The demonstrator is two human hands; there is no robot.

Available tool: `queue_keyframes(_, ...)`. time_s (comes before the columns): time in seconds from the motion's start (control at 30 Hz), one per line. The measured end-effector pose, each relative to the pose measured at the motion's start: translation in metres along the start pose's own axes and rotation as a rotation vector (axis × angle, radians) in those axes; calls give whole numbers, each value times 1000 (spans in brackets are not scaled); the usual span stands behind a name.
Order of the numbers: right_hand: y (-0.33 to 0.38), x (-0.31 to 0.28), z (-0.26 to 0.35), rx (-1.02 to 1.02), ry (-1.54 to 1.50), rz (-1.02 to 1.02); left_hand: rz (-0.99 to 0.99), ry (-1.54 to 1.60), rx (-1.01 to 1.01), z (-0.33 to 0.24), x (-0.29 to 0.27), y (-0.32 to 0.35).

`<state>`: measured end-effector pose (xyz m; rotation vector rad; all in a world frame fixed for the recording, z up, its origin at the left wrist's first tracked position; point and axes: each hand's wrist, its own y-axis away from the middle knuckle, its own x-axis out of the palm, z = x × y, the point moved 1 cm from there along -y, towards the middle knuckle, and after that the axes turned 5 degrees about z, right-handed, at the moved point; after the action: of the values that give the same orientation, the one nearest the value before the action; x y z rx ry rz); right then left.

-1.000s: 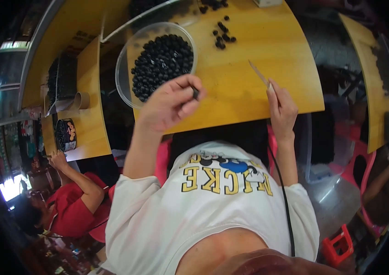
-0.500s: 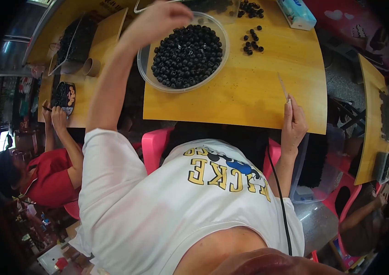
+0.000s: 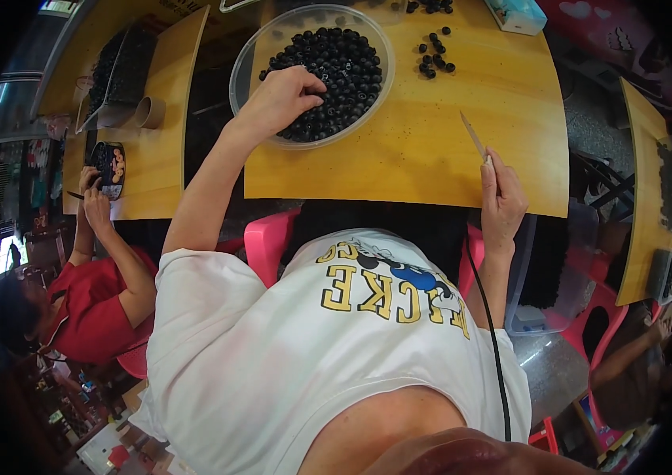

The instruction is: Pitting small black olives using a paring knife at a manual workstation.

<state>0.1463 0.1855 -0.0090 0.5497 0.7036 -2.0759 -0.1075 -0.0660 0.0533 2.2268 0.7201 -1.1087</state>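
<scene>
My left hand (image 3: 283, 101) reaches over the near left part of a clear plastic tub (image 3: 239, 103). Its thumb and forefinger are curved and apart, with nothing visible between them. Under the fingertips lies a heap of small round black pieces (image 3: 344, 75), some with pale openings; I cannot make out what kind they are. My right hand (image 3: 504, 190) is closed around the handle of a small slim-bladed knife (image 3: 473, 133), by the table's front right edge. The blade points up and away, leaning left, touching nothing.
Loose black pieces (image 3: 432, 59) lie on the yellow table (image 3: 399, 158), right of the tub. A tissue pack (image 3: 516, 14) sits at the far right corner. On my left, a person in red (image 3: 94, 309) works at another table. A clear bin (image 3: 581, 269) stands below right.
My left hand has come down and nearer from beyond the tub's far left rim to the black pieces inside. The knife in my right hand has tilted further left.
</scene>
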Motion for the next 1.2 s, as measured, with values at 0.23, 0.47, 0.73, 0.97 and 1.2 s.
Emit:
queue_keyframes(0.23, 0, -4, 2, -55, -24, -29, -138, 87, 55, -13, 0, 15)
queue_keyframes(0.47, -4, -7, 7, -29, -159, -17, 86, 1612, 304, -84, 34, 34)
queue_keyframes(0.73, -3, -18, 26, -33, -260, -5, 390, 2195, -92, -104, 116, 16)
queue_keyframes(0.97, -1, -16, 32, -176, -183, 27, 438, 2229, -69, -97, 119, 12)
queue_keyframes(1.2, 0, -11, 34, -314, -90, 57, 376, 2124, -76, -96, 118, 17)
